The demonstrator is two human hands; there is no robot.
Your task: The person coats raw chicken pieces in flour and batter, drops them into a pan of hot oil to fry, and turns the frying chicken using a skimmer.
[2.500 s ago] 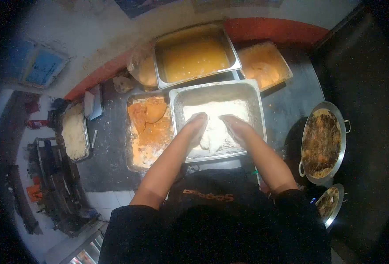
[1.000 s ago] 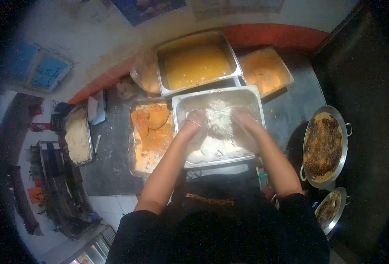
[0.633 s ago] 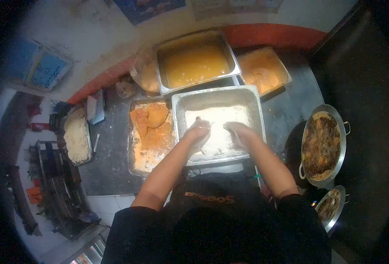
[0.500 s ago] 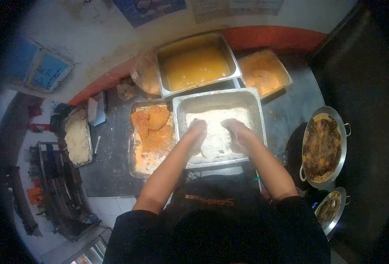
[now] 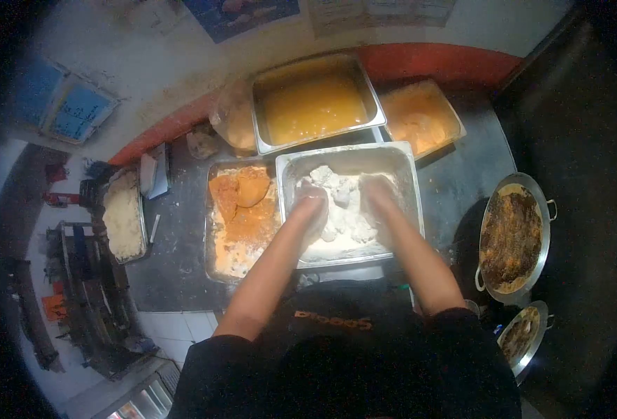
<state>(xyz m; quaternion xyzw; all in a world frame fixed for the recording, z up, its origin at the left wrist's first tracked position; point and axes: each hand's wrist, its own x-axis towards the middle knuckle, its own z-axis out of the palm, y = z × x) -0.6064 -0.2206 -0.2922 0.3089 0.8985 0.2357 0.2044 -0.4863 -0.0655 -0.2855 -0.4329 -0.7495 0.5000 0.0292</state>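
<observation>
A deep metal pan [image 5: 417, 202] of white flour [image 5: 333, 249] stands in front of me. Several flour-coated lumps [image 5: 341, 192] are heaped in the middle of it; the coating hides what they are. My left hand [image 5: 312, 200] is inside the pan at the left of the heap, dusted with flour. On the opposite side, my right hand [image 5: 378, 191] is in the pan against the right of the heap. Both hands are blurred and their fingers are partly sunk in flour, so I cannot tell whether they grip anything.
Left of the pan lies a tray [image 5: 209, 230] with orange-coated pieces and flour. Behind are a pan of yellow liquid [image 5: 315, 108] and a tub of orange powder [image 5: 420, 122]. A tray of pale crumbs [image 5: 123, 216] sits far left. Two round pans [image 5: 511, 241] of dark, browned contents are at right.
White coated lumps now show heaped up between my hands, where flatter flour lay before. My right hand has shifted slightly up and inward along the pan's right side.
</observation>
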